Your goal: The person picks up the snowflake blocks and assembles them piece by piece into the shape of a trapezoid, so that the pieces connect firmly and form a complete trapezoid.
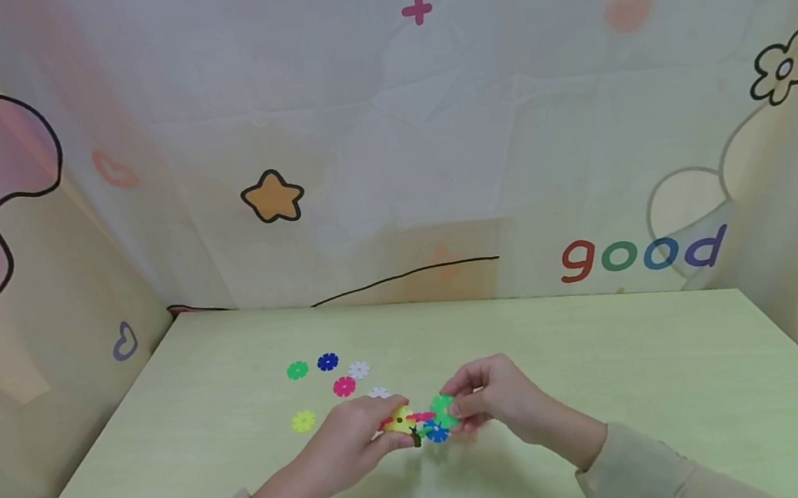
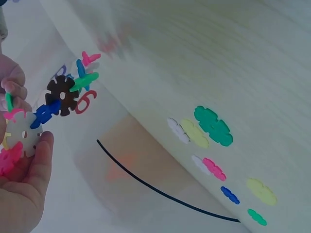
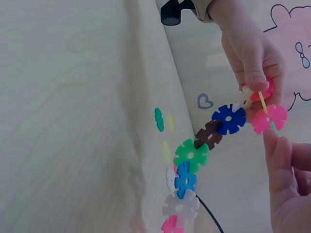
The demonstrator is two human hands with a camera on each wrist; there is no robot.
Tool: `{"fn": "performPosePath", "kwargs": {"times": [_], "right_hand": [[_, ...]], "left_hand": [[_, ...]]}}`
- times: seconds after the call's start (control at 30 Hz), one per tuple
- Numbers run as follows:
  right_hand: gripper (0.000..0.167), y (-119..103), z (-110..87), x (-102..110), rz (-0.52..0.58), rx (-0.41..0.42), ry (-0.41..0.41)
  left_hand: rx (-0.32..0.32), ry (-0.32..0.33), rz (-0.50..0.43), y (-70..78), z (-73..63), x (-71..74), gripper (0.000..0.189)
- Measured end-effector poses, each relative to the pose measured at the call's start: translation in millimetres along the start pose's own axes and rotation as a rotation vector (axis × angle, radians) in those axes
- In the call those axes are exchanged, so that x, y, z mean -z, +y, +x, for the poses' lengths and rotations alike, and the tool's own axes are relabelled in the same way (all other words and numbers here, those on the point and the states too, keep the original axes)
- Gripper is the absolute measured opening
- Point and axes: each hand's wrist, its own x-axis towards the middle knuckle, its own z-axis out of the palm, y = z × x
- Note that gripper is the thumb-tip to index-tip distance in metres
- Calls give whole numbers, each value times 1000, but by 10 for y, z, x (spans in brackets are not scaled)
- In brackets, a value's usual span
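A chain of interlocking notched plastic discs hangs between the hands above the table. In the right wrist view it runs through a dark blue disc [image 3: 229, 119], a brown disc [image 3: 209, 135], a green disc [image 3: 191, 155] and a pale disc [image 3: 181, 206]. My left hand [image 1: 359, 441] pinches one end, with fingers and thumb about a white disc [image 2: 24, 133] and the pink ones joined to it. My right hand [image 1: 502, 399] pinches another green disc [image 1: 442, 411] against a pink disc [image 3: 269, 119]. Whether those two are slotted together is hidden by the fingertips.
Loose discs lie on the table [image 1: 651, 384] beyond my left hand: green [image 1: 297, 370], dark blue [image 1: 327, 362], pink [image 1: 345, 386], yellow [image 1: 304, 421] and white [image 1: 358, 369]. A printed cloth [image 1: 352, 120] stands behind and at both sides.
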Motion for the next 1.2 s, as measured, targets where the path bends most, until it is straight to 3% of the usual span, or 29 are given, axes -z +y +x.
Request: {"fn": "performPosePath", "kwargs": {"times": [0.13,0.4,0.83,1.2], "right_hand": [[22,27,-19,-6,45,-13,-3],[21,30,-29,26,128,-27,-10],[27,0,-48,71,79,-36,-18],[28,-47,-63,49,75,-30,-22]], "left_hand": [[-29,22,3,23,3,-11,40],[-40,2,-24,46,4,-52,42],[32,35,-72,31,69,-93,42],[-58,123,-79,45,147,-200,29]]}}
